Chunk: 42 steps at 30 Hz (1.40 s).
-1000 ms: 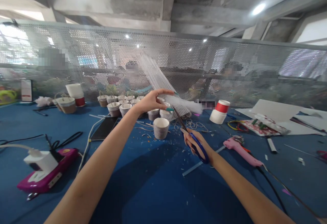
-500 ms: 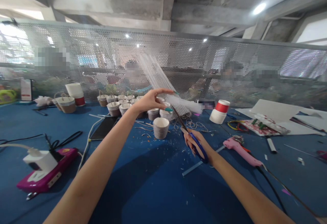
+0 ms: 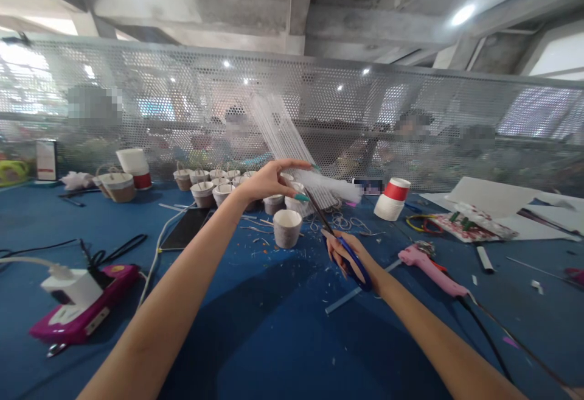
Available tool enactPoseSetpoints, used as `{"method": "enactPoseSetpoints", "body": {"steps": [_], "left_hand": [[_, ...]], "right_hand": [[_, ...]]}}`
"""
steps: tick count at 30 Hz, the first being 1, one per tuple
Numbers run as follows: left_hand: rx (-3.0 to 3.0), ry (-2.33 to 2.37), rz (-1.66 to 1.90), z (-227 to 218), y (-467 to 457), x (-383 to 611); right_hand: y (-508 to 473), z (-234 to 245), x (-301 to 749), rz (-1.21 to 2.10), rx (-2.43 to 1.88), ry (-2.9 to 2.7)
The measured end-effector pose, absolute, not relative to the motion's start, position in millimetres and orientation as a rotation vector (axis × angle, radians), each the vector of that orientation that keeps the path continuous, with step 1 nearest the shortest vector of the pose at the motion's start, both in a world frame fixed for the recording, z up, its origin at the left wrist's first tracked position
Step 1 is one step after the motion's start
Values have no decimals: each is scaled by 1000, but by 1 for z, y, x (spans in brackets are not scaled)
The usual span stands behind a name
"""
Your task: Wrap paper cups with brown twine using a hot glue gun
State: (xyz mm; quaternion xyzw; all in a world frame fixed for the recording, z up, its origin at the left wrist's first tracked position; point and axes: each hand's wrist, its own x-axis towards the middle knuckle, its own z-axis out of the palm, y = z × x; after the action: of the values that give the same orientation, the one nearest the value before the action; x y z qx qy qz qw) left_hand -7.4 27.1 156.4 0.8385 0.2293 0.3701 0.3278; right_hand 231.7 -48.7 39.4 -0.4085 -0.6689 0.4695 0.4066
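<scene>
My left hand (image 3: 269, 179) is raised over the table, its thumb and fingers closed round a piece of white translucent netting-like material (image 3: 335, 187). My right hand (image 3: 344, 252) grips blue-handled scissors (image 3: 358, 264). Their blades point up and left, with the tips at the white material near my left thumb. Whether the blades are parted is hard to see. Below my hands a small pale cup (image 3: 287, 229) stands upright on the table. Behind the white material leans a bundle of long translucent sticks (image 3: 292, 144).
Several small handled pots (image 3: 202, 193) stand at the back. A stack of paper cups (image 3: 395, 198) and a pink glue gun (image 3: 431, 271) are on the right. A purple power strip (image 3: 86, 308) with a white plug lies left. Scraps and loops of string litter the blue table (image 3: 274, 333).
Almost nothing differs. My right hand and the scissors have shifted very slightly; my left hand stays in place with the white material.
</scene>
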Motion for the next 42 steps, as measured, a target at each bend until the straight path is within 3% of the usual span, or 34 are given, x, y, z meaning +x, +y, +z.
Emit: {"method": "enactPoseSetpoints", "body": {"steps": [29, 42], "left_hand": [[2153, 615, 870, 154, 22, 2], [2134, 676, 923, 153, 21, 5]], "right_hand": [[-53, 44, 232, 1120, -1031, -1641], [-54, 43, 232, 1255, -944, -1659]]}}
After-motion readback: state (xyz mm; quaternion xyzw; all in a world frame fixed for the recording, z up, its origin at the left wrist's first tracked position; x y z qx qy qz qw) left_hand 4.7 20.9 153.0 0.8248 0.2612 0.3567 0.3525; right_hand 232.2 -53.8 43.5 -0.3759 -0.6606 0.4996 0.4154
